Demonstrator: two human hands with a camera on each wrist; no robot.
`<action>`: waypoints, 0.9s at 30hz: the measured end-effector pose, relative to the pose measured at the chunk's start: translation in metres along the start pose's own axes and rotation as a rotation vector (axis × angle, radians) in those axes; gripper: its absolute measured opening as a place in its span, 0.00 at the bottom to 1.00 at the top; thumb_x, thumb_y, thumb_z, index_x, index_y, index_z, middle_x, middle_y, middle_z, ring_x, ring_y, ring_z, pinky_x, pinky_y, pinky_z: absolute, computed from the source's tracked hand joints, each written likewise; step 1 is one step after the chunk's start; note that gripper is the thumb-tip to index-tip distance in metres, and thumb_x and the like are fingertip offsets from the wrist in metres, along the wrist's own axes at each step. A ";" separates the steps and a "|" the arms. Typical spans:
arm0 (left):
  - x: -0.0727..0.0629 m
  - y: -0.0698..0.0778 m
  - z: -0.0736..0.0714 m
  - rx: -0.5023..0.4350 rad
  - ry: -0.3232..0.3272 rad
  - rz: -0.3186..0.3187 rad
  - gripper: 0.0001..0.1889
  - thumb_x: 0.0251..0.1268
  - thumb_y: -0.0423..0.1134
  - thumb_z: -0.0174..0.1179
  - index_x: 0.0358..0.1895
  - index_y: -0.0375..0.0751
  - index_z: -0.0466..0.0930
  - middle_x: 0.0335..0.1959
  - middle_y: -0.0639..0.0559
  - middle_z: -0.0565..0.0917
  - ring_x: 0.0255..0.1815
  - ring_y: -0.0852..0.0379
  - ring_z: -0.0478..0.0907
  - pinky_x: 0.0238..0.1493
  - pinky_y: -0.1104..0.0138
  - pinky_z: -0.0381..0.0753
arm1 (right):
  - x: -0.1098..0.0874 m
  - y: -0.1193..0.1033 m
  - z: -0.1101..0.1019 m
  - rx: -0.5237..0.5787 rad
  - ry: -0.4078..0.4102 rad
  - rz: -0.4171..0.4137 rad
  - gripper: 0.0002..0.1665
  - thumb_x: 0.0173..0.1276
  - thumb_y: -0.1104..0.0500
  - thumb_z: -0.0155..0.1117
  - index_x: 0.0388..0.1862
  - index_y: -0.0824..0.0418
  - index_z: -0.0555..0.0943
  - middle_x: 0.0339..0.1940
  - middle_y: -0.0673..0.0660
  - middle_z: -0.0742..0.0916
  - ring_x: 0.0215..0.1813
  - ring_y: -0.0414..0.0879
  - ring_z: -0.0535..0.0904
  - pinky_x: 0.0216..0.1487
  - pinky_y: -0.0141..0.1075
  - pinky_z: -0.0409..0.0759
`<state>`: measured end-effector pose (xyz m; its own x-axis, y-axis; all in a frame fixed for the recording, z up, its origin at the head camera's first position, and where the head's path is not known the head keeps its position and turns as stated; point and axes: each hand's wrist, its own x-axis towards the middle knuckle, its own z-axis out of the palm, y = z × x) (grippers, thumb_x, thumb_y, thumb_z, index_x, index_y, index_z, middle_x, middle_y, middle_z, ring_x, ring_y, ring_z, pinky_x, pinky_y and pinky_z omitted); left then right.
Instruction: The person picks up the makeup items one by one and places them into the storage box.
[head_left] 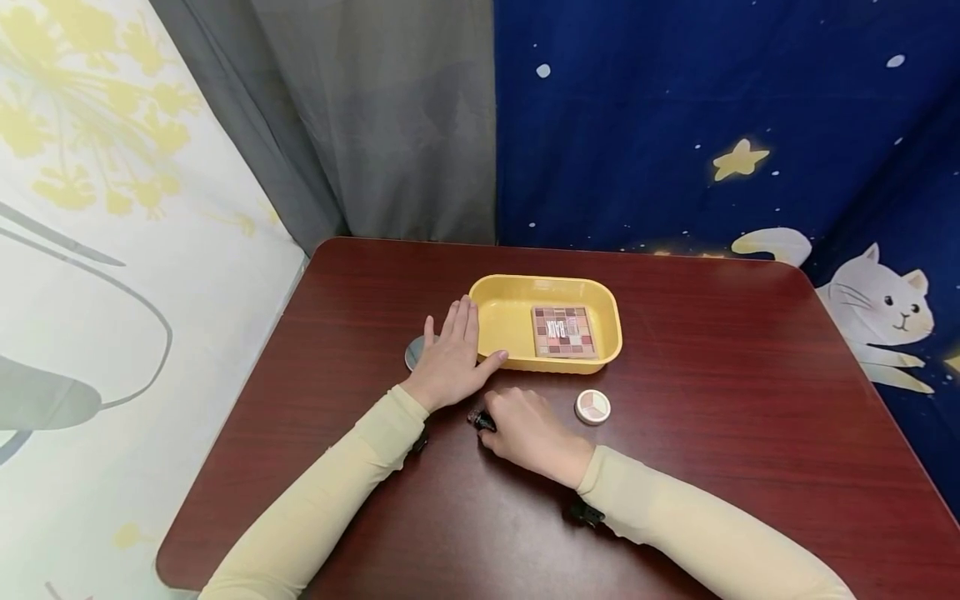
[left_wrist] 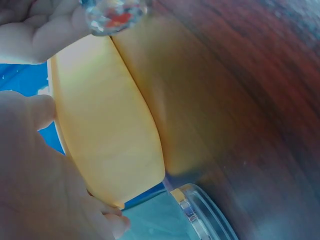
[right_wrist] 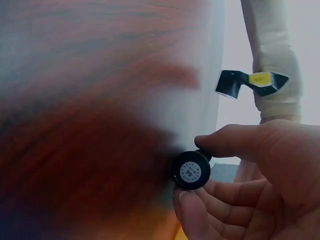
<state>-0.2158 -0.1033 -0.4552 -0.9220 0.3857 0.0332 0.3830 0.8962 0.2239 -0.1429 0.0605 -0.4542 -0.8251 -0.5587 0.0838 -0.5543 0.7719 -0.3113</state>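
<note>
My left hand (head_left: 450,357) lies with straight fingers along the left rim of a yellow basket (head_left: 611,360), thumb at its near corner. Beside that hand, partly covered by it, is a round compact (head_left: 412,353); its clear edge and grey-blue top show in the left wrist view. Just in front of the basket, my right hand (head_left: 532,435) pinches a small black cosmetic tube (right_wrist: 191,170) between thumb and fingers. One end bears a round white label; the other end (left_wrist: 116,19) looks clear, faceted and glittery, with some red.
An eyeshadow palette (head_left: 564,332) lies inside the basket, toward its right side. Right of my right hand, a round pot with three pale sections (head_left: 593,407) sits on the dark red table (head_left: 750,400). Curtains (head_left: 637,125) hang behind the far edge.
</note>
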 end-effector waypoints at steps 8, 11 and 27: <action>0.001 -0.001 -0.002 0.012 -0.010 -0.004 0.52 0.72 0.74 0.32 0.81 0.32 0.37 0.82 0.41 0.33 0.82 0.44 0.35 0.73 0.38 0.37 | -0.005 0.006 -0.027 0.060 -0.032 -0.025 0.11 0.56 0.53 0.76 0.27 0.52 0.80 0.19 0.42 0.75 0.24 0.40 0.74 0.25 0.38 0.73; 0.001 0.000 -0.003 0.017 -0.013 -0.010 0.52 0.72 0.74 0.32 0.81 0.32 0.36 0.82 0.41 0.34 0.82 0.45 0.34 0.73 0.38 0.37 | -0.005 0.008 -0.043 0.063 -0.030 -0.026 0.11 0.57 0.53 0.75 0.27 0.52 0.80 0.18 0.41 0.75 0.23 0.40 0.73 0.25 0.38 0.73; 0.002 -0.002 0.000 0.005 -0.013 0.005 0.53 0.71 0.75 0.31 0.81 0.32 0.35 0.82 0.38 0.38 0.82 0.43 0.36 0.73 0.37 0.37 | 0.018 0.039 -0.118 0.195 0.068 0.032 0.09 0.59 0.50 0.75 0.32 0.52 0.86 0.22 0.41 0.84 0.27 0.35 0.79 0.32 0.37 0.76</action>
<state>-0.2181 -0.1040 -0.4555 -0.9195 0.3926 0.0215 0.3875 0.8955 0.2188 -0.1926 0.1165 -0.3534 -0.8511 -0.5081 0.1321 -0.5014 0.7119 -0.4917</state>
